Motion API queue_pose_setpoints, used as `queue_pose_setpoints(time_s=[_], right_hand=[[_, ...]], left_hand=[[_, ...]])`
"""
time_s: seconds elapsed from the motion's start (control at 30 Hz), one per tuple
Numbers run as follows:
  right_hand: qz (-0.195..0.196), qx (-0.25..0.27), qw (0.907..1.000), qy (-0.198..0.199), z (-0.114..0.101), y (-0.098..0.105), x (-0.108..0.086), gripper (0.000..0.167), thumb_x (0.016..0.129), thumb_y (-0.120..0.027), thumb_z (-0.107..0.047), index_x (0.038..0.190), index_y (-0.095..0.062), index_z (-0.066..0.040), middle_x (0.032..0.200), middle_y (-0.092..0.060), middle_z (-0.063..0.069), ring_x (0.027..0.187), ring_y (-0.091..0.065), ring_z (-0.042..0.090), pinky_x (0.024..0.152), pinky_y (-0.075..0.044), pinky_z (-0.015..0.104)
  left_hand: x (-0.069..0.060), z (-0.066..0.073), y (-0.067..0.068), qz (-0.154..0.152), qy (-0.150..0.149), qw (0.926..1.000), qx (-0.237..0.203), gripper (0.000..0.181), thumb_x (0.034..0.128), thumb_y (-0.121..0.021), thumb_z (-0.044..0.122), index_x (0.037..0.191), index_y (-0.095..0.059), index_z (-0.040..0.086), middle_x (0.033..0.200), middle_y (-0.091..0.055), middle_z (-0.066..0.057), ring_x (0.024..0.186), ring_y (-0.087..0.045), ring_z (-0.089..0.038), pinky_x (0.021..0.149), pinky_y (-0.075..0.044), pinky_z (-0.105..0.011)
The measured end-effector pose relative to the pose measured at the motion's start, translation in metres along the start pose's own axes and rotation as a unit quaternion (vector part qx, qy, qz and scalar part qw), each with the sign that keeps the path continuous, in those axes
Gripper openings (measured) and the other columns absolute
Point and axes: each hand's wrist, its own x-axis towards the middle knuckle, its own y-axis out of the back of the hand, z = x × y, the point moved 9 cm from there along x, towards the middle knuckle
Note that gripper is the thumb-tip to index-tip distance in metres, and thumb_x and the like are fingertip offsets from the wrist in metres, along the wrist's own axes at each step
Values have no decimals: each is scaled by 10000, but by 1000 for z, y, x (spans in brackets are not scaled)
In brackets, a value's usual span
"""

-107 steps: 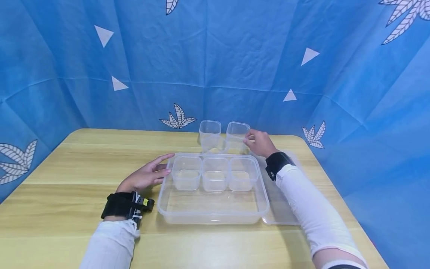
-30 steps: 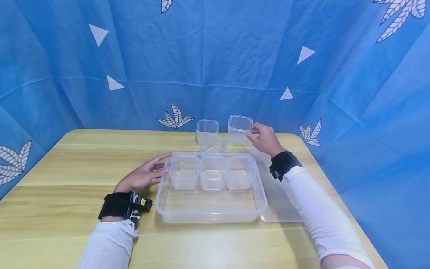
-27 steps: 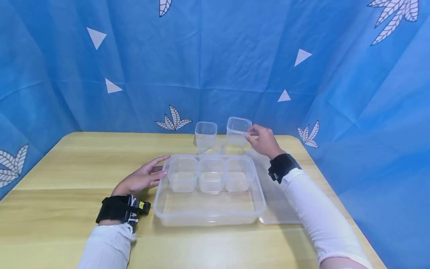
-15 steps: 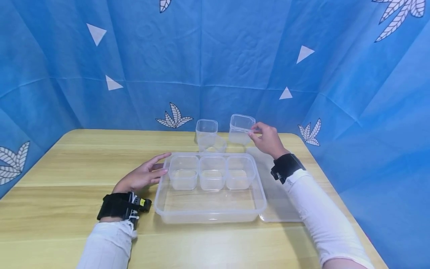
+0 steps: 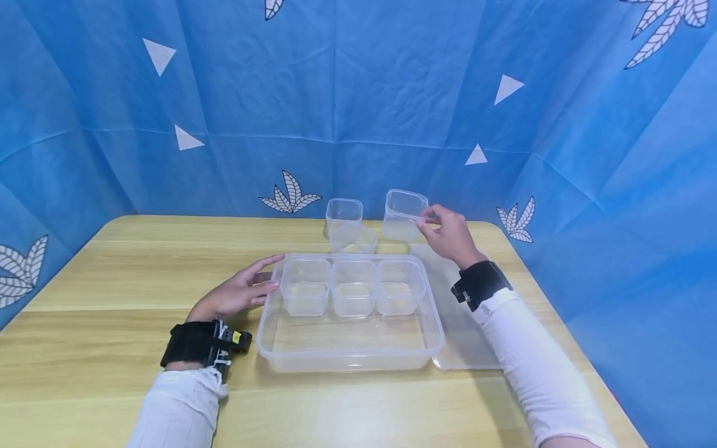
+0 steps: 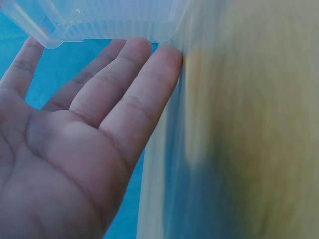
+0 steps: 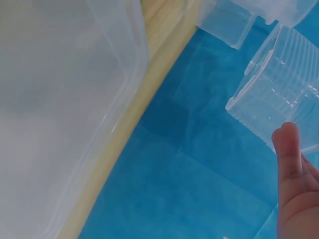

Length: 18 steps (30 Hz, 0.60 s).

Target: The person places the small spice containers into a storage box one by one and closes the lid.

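Observation:
My right hand (image 5: 450, 233) pinches the rim of a small clear plastic container (image 5: 401, 228) at the back of the table. In the right wrist view this container (image 7: 284, 84) is tilted, with the thumb (image 7: 289, 159) against it. My left hand (image 5: 238, 292) touches the left side of a large clear plastic box (image 5: 353, 362), its fingers (image 6: 139, 104) extended in the left wrist view. Three small clear containers stand in a row along the box's back half: left (image 5: 306, 305), middle (image 5: 354, 305) and right (image 5: 399, 305).
Behind the box stand another small container (image 5: 343, 218) and a clear piece (image 5: 364, 239) whose shape is hard to make out. A flat translucent lid (image 5: 467, 342) lies right of the box, partly under the right forearm. A blue curtain (image 5: 336, 93) hangs behind the wooden table (image 5: 112, 354).
My right hand has raised the small container a little and drawn it to the right, away from the other one at the back. The left hand keeps its place at the box.

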Motion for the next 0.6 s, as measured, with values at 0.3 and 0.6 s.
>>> queue_pose_setpoints(time_s=[0.3, 0.6], right_hand=[[209, 81, 9997, 24, -3, 8, -7, 183, 943, -643, -128, 1065, -619, 6, 1120, -657, 218, 1012, -662, 333, 794, -554, 457], [285, 144, 9995, 33, -7, 11, -13, 191, 948, -637, -136, 1068, -623, 12, 1115, -656, 209, 1033, -654, 321, 810, -552, 437]], left_hand=[[0, 2, -1, -37, -1, 10000, -38, 694, 1016, -536, 181, 1560, -114, 92, 1460, -289, -340, 1188, -543, -285, 960, -466, -441], [-1, 4, -1, 20, -21, 10000, 81, 683, 1020, -528, 190, 1560, -121, 95, 1463, -290, -339, 1207, -524, -329, 950, -476, -420]])
